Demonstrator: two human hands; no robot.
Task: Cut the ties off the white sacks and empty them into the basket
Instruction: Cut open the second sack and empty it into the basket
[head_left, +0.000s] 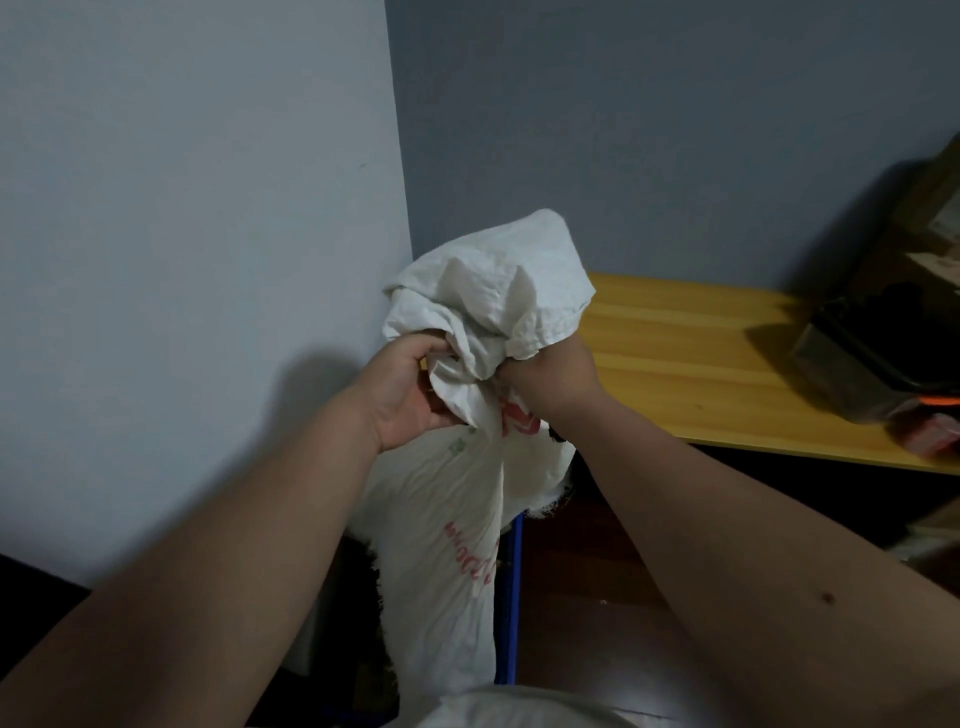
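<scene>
Against a grey wall (208, 208), left hand (402, 389) and right hand (556, 376) both grip the bunched white sack (488, 312).

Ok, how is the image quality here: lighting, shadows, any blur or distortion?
Head view: dim and grainy; the arms throw a soft shadow on the wall at left; wide-angle bending shows in the wall corner and the wooden bench; both hands gripping the white sack read clearly, the dark clutter at far right is blurred.

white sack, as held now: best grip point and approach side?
Probably the bunched neck of the white sack, where the left hand and right hand already clutch it. The cloth gathers narrow there, so fingers can wrap it. Come from both sides, level; the printed body hangs loose below.
</scene>
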